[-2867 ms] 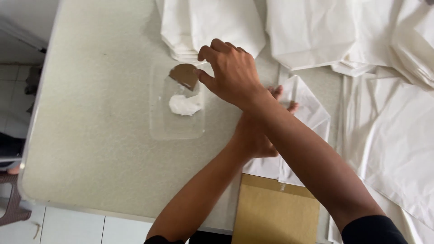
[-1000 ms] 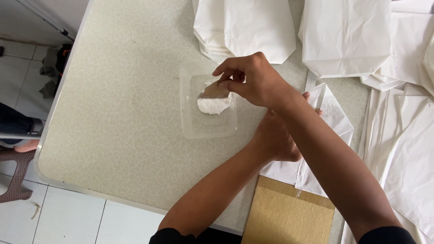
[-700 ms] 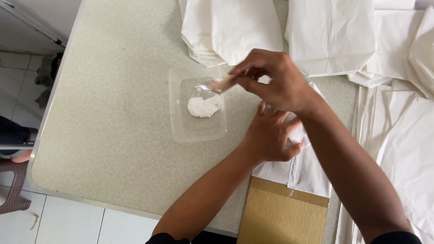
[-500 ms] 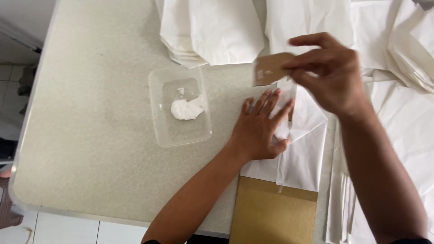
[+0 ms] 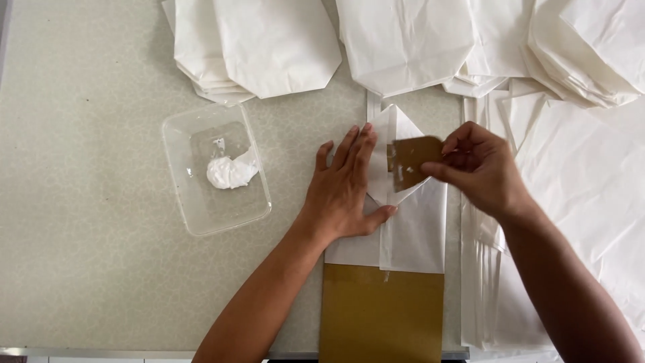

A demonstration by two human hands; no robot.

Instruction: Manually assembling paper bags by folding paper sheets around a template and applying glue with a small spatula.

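The brown card scrap [image 5: 414,161] pinched in my right hand [image 5: 480,171] is smeared with white paste and rests on the folded white paper bag [image 5: 410,222]. That bag lies flat on the counter [image 5: 101,269], its pointed flap opened, pinned by my flat left hand [image 5: 346,191].

A pale speckled bench [image 5: 87,134] fills the left of the frame. On it, left of centre, sits a clear plastic tray [image 5: 185,144] with a blob of white paste [image 5: 230,172] inside. Along the top edge lie stacks of folded white paper bags: one stack at upper left [image 5: 255,47], another at top centre [image 5: 403,40], more at upper right [image 5: 591,47]. Flat white sheets [image 5: 598,195] cover the right side. A brown cardboard piece [image 5: 381,312] lies at the bottom centre.
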